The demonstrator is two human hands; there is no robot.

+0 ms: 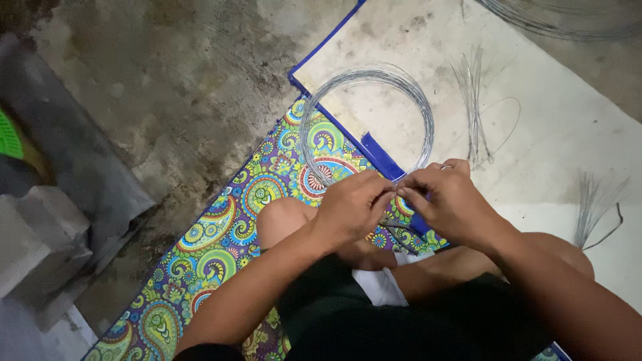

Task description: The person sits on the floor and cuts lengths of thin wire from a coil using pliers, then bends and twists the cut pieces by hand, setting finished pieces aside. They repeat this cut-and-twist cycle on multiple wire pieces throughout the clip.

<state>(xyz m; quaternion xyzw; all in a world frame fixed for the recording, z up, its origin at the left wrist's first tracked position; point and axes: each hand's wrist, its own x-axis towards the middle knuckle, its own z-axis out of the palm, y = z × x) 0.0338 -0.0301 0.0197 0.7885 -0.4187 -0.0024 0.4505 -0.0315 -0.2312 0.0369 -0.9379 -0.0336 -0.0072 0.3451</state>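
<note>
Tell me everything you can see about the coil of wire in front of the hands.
The coil of wire is thin, silvery metal wound in many loose round loops. It lies flat, half on the white sheet, half on the paisley mat, crossing the blue border. Its near edge reaches the left hand and right hand.

A makeshift floor workplace at a home or yard: a stained bare concrete floor (174,80), a paisley mat (221,247) and white sheet (555,127) spread over it, wire coils (366,113) and cut wire bundles (473,100) lying about, grey blocks (37,241) at the left edge.
</note>
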